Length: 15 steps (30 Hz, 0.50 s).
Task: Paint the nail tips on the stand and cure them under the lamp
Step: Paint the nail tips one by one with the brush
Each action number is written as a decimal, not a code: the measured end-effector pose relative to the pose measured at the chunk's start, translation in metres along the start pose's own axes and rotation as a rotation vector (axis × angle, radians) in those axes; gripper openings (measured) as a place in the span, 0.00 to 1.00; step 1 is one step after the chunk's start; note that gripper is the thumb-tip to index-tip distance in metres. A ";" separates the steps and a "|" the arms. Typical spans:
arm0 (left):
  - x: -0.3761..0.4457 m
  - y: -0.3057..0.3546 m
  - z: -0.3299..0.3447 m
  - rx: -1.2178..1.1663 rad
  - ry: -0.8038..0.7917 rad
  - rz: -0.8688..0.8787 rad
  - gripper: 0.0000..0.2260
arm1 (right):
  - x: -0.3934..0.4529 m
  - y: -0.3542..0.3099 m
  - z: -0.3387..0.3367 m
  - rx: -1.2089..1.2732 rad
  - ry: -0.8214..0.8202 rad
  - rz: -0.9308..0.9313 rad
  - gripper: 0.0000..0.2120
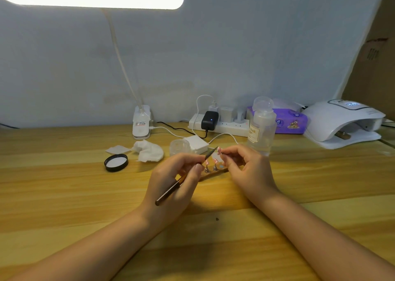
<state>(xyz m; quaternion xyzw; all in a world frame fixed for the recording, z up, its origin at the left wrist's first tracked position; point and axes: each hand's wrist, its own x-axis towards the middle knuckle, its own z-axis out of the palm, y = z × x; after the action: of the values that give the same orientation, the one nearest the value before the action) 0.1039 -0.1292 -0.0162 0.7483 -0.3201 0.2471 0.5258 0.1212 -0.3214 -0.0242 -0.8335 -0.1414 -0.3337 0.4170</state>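
Forearms: both reach in from the near edge over the wooden table (64, 195).
Left hand (171, 182): fingers curled round a brush (181, 181), handle slanting back toward the wrist, bristle end pointing up and right.
Right hand (245, 169): fingertips pinch one pink nail tip (218, 151), lifted just above the stand.
Key relation: brush tip lies just left of the held nail, nearly touching; the stroke would run rightward.
Stand (211, 174): between the hands, carrying more tips on pegs.
Curing lamp (344, 123): far right, well apart, mouth facing the right hand's side.
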 end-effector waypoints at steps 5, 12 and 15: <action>0.002 0.000 0.000 0.004 -0.039 -0.011 0.13 | -0.001 -0.001 0.001 0.035 -0.013 0.010 0.09; 0.000 0.000 -0.003 -0.083 -0.029 -0.037 0.11 | -0.002 -0.001 0.001 0.086 -0.027 0.053 0.09; 0.000 0.002 -0.001 -0.102 0.000 -0.083 0.10 | -0.002 -0.002 0.000 0.107 -0.044 0.050 0.09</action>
<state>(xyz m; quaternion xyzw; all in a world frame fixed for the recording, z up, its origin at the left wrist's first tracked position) 0.1028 -0.1284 -0.0145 0.7332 -0.3010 0.2083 0.5731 0.1185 -0.3196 -0.0244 -0.8204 -0.1474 -0.2966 0.4661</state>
